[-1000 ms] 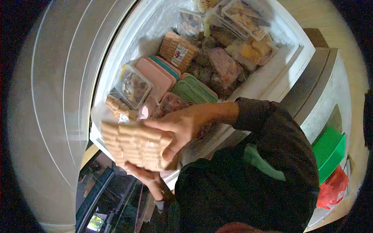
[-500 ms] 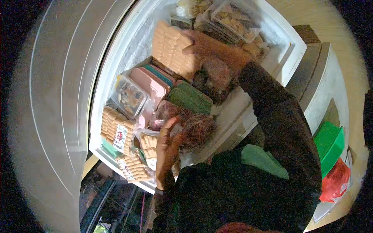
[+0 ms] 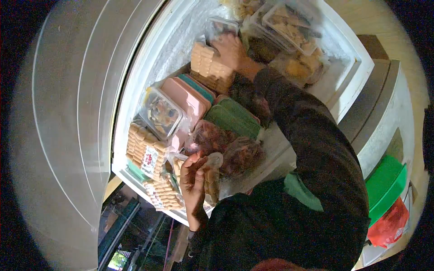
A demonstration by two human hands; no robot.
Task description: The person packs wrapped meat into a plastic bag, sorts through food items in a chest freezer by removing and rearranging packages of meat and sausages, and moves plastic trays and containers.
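My right hand point(image 3: 231, 50) reaches deep into the chest freezer, its fingers lying over the top edge of a pack of beige sausage-like pieces point(image 3: 208, 63). A clear lidded tub point(image 3: 222, 28) is just beyond these fingers. Near the front wall, my left hand point(image 3: 192, 178) is raised with loosely curled, parted fingers, and nothing shows in its grasp. Beside it is a clear bag with pale contents point(image 3: 211, 183). Dark red frozen food in clear bags point(image 3: 244, 156) lies close by.
Inside the freezer point(image 3: 312, 97) are pink lidded boxes point(image 3: 184, 97), green boxes point(image 3: 233, 118), a clear food tub point(image 3: 162, 113), more beige packs point(image 3: 144, 147) and stacked clear trays point(image 3: 291, 27). Outside on the right are a green basin point(image 3: 386, 187) and a red bag point(image 3: 389, 223).
The beige pack under my right hand sits lower among the boxes, and that hand has moved to its top edge. My left hand has turned, its fingers more curled. The view has shifted slightly.
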